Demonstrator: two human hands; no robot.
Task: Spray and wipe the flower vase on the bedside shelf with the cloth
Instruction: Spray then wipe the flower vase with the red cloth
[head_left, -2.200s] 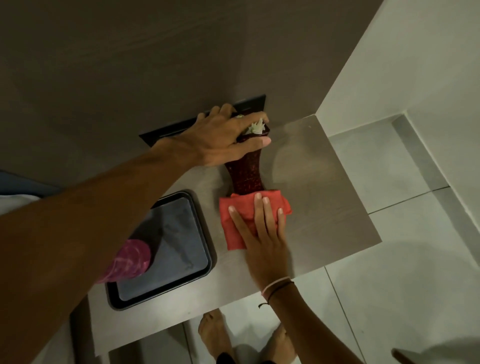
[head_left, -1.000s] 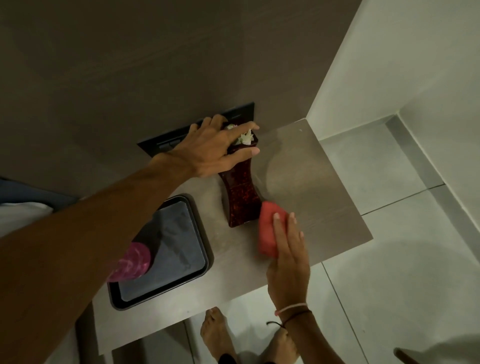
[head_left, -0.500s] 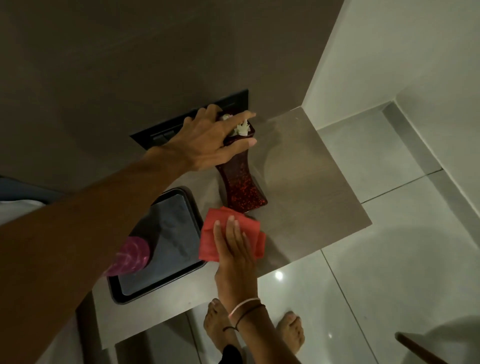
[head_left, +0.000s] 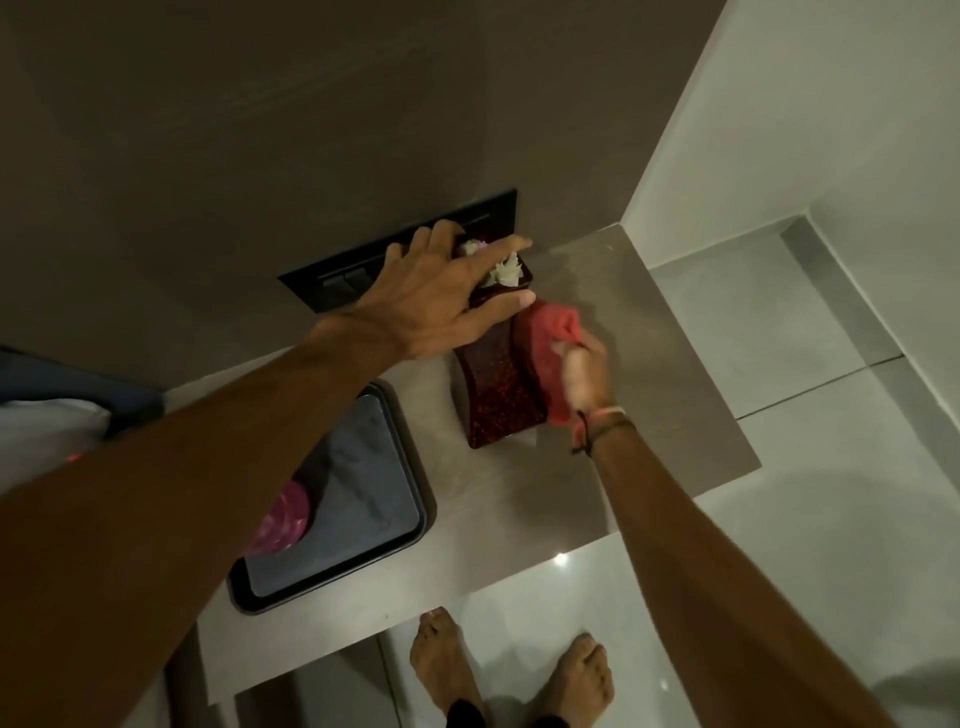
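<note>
- A pink ribbed spray bottle (head_left: 283, 519) stood on the dark rectangular tray (head_left: 363, 551), well left of both hands.
- The left hand (head_left: 436, 299) gripped the top of the dark red speckled flower vase (head_left: 493, 379), fingers spread around its rim.
- The vase stood on the grey bedside shelf (head_left: 649, 374).
- The right hand (head_left: 584, 371) pressed the red cloth (head_left: 548, 338) against the vase's right side, fingers closed on the cloth.

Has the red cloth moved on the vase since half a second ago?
Yes. The right hand has carried the red cloth from the shelf at the vase's base up along the right side of the vase, toward the wall switch panel.
</note>
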